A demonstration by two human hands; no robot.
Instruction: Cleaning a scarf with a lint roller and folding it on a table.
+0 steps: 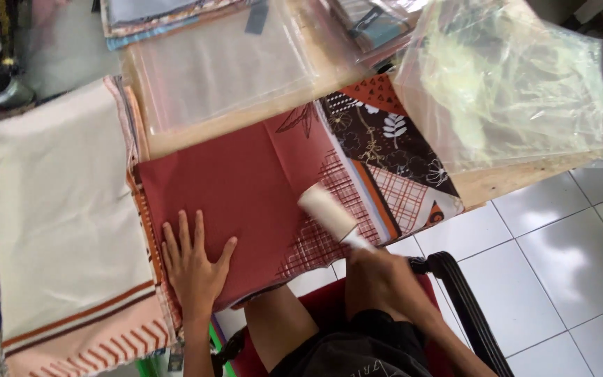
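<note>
Left hand (193, 269) lies flat, fingers spread, pinning the folded rust-red patterned cloth (246, 188) at the counter's near edge so it won't slip. Right hand (378, 276) w/ fingers closed round the white lint roller (327, 209), rolling over it.

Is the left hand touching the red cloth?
Touching. The head view shows the left hand lying flat, fingers spread, pressed on the red cloth with no gap under the palm.

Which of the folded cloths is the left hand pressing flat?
The rust-red cloth in the middle; the left hand lies on it, not the cream cloth beside it.
</note>
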